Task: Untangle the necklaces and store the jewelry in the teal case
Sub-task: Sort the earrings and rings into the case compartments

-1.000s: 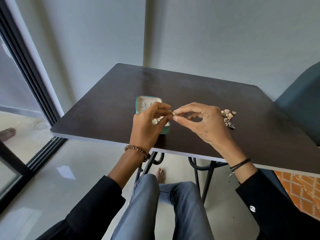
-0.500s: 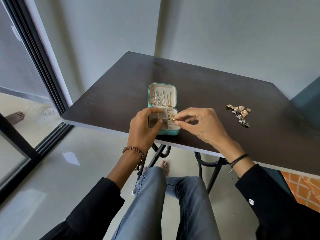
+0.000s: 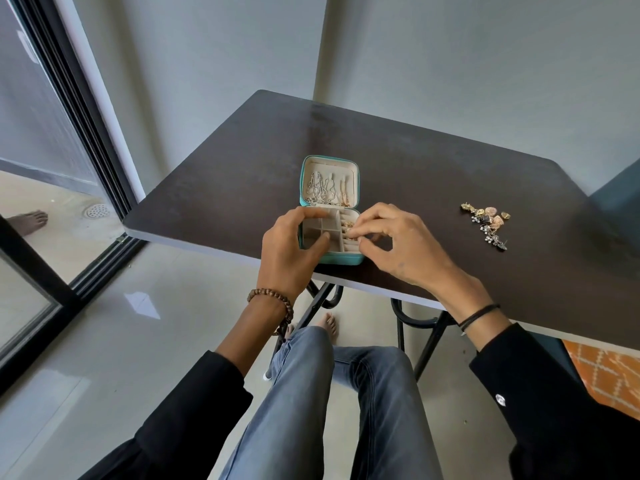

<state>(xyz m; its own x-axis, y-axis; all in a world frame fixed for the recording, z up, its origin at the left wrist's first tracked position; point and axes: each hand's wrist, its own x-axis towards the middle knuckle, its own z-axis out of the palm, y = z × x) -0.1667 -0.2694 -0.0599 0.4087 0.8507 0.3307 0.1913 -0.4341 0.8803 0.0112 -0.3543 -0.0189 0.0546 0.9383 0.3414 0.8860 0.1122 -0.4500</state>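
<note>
Fingers [image 3: 367,221] of right hand [image 3: 403,249] on jewelry [image 3: 347,224] in case [image 3: 341,260]

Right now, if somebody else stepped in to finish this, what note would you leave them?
Left hand grips the teal case at its left side.
Right hand pinches a small gold piece in the case's right compartment.
Done: chains sit in the open lid.
Left: the loose jewelry pile on the table, right of the case, then closing it.
</note>
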